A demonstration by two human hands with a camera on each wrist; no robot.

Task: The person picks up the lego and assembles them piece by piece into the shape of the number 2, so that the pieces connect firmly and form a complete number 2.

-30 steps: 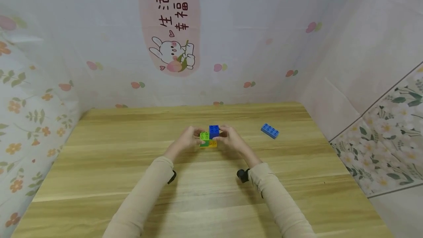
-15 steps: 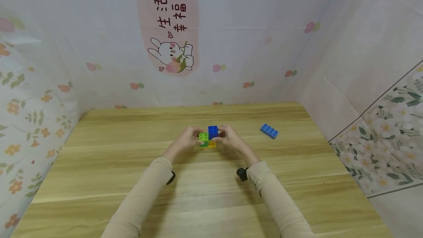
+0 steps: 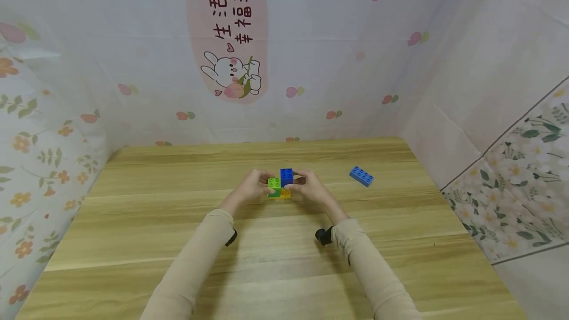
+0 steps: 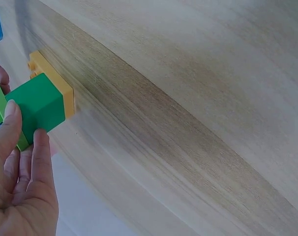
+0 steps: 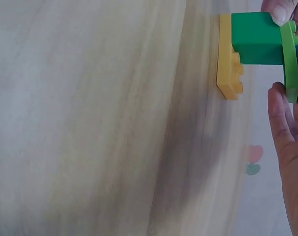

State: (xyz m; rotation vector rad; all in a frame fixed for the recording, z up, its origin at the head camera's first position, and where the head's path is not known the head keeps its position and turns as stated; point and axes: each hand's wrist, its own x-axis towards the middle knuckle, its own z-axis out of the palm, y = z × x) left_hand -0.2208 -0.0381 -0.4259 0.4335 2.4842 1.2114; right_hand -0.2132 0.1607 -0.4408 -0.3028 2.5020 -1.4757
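A stack of toy building bricks stands on the table between both hands. Its base is a flat yellow brick (image 5: 225,59), bearing a green brick (image 5: 257,39) on one half. Across the green brick lies a thin light green brick (image 5: 290,64), which juts out over the yellow studs. On its jutting end sits a dark blue brick (image 3: 286,177). The left hand (image 3: 250,187) pinches the green brick and light green brick between thumb and fingers. From the other side, the right hand (image 3: 312,187) pinches the dark blue brick; its fingertips reach the light green brick's edge.
A lighter blue oblong brick (image 3: 361,176) lies on the wooden table (image 3: 266,270), right of the hands. Patterned cloth (image 3: 338,63) hangs behind the table and along its sides. Each wrist wears a black device, the right one (image 3: 323,236) plainly visible.
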